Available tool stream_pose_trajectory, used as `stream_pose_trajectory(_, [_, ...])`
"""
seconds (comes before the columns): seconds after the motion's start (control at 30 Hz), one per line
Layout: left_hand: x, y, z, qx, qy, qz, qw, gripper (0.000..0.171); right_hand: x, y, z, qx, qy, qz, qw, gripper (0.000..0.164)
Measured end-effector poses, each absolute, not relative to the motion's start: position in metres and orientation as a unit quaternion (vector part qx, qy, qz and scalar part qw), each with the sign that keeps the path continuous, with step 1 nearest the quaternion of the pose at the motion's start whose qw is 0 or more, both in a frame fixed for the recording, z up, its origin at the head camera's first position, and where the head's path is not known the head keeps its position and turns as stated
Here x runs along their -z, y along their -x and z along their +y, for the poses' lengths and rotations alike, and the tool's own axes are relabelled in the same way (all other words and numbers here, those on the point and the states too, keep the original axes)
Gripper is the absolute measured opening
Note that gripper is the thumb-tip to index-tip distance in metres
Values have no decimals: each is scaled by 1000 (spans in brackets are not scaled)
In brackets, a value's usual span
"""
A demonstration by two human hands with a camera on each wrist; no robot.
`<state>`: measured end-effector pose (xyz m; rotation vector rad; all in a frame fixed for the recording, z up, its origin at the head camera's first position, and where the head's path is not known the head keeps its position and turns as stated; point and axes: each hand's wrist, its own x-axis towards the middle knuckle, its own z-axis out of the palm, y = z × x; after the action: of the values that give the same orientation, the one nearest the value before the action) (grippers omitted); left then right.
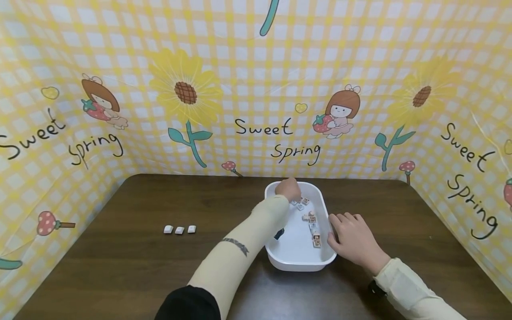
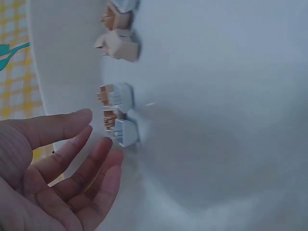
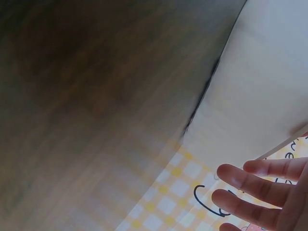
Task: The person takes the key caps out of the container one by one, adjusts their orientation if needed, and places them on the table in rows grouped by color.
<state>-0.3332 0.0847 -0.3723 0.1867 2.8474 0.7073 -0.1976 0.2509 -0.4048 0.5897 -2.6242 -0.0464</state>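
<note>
Broadly, a brown table (image 1: 120, 271) bore a white tub (image 1: 296, 257) right of centre. At its right rim was the right hand (image 1: 356, 238), fingers loosely extended; inside the far end, the left hand (image 1: 288, 189) had relaxed, bent fingers beside small blocks (image 1: 313, 226). Three white caps (image 1: 179, 230) lay left.

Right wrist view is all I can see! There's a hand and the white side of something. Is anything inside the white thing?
Observer: Yes, the white tub has small white and brown pieces in it.
Operator: Where's the other hand?
Observer: The left hand is at the far end of the tub, its fingers near some pieces.
Operator: Any more little things outside?
Observer: Yes, three small white blocks sit on the table, left of the tub.
</note>
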Motion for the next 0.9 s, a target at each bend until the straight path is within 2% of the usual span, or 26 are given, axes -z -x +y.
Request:
stream_pose_trajectory(0.13, [380, 333, 87, -210, -77, 972, 78, 15, 404, 197, 250, 17, -213, -952, 222, 30])
stream_pose_trajectory(0.5, [400, 342, 93, -173, -104, 979, 30, 24, 406, 197, 251, 14, -214, -952, 220, 28])
stream_pose_trajectory(0.9, [380, 334, 91, -187, -109, 974, 65, 25, 404, 197, 250, 19, -214, -952, 219, 28])
